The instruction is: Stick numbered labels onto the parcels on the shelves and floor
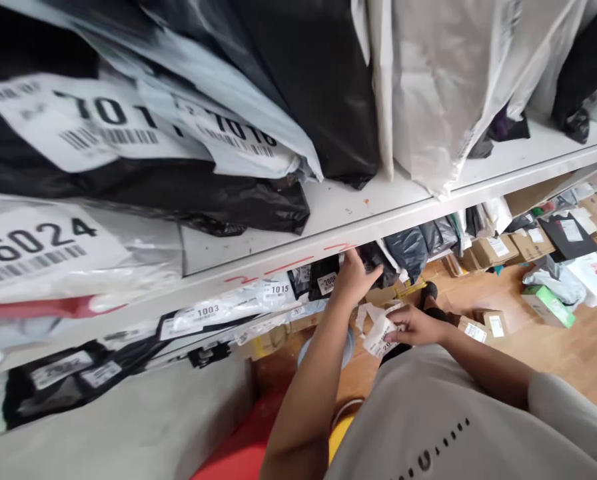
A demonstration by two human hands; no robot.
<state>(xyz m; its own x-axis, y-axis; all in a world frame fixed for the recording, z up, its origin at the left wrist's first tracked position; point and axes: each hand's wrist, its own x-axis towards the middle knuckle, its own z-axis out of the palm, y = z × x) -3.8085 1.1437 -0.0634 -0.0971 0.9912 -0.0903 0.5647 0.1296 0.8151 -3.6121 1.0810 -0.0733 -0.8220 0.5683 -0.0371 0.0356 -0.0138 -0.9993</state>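
My left hand [352, 279] reaches in under the front edge of the upper shelf [403, 207], among black plastic parcels on the shelf below. Its thumb and fingers are apart, with the fingertips partly hidden. Just left of it lies a black parcel [327, 285] with a white label that seems to read 2006. Close to my body, my right hand [418, 325] pinches a white paper label [380, 337] with printed numbers, and a loose strip of it curls upward. The label's lower digits are only partly readable.
Black and white bagged parcels [323, 73] fill the upper shelf, some labelled 7011 and 6024. Lower down lie a clear-wrapped parcel [208, 312] marked 1003 and another marked 1015. Cardboard boxes [496, 250] and a green-sided box [548, 305] stand on the wooden floor.
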